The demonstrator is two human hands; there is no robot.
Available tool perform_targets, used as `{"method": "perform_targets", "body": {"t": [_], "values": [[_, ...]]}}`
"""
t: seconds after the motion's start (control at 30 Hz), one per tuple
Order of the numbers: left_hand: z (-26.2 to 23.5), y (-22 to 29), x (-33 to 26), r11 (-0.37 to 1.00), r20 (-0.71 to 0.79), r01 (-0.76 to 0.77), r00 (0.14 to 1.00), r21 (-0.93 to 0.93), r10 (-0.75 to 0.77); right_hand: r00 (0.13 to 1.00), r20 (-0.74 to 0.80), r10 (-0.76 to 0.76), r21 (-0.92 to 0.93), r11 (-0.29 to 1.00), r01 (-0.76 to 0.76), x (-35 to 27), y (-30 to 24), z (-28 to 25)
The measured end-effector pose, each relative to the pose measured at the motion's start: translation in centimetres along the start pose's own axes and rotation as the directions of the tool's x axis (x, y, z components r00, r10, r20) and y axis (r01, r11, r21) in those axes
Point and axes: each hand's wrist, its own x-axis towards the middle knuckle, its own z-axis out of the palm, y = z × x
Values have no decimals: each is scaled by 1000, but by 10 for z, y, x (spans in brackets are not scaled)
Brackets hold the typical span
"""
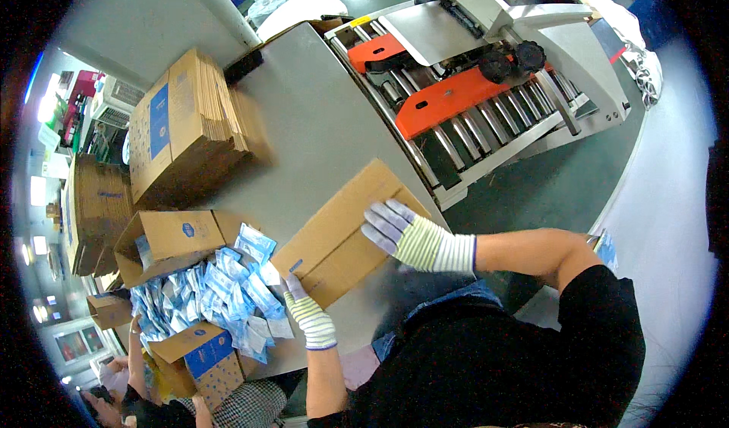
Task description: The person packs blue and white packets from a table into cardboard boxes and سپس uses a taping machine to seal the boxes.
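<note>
One brown carton (334, 238) is in hand, over the near edge of the grey tabletop (304, 86), its upper panels lying level with a seam between them. The right hand (418, 238), in a striped glove, rests with its fingers straight and side by side on the upper face – a flat touch, pinching nothing. The left hand (311, 322) is at the carton's near left corner; what its fingers do underneath is hidden, so I cannot tell whether that grip is pinching.

As for progress, this carton looks closed on top, though tape on the seam cannot be made out, nor whether it is filled. It lies apart from the roller machine (433, 101) with orange guides. Much appears left: blue-and-white packets (243, 295) lie heaped loose, an upper open box (182, 234) and a lower open box (209, 352) stand beside them – flaps up – and a stack of cartons (194, 116) is folded flat.
</note>
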Motion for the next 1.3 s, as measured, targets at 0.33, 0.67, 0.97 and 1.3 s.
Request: {"method": "perform_targets", "body": {"t": [0.33,0.67,0.97,1.3], "values": [[59,37,89,983,-2,-155,988,102,156,972,-235,15,-158,986,-53,111,66,28],[130,56,149,951,11,-276,961,141,277,974,-16,227,61,972,-226,170,146,-17],[175,79,181,930,100,-333,942,158,320,999,-26,47,-140,989,-50,179,168,-13],[239,75,212,836,270,-501,856,225,441,977,-100,186,-14,982,-188,173,197,-24]]}}
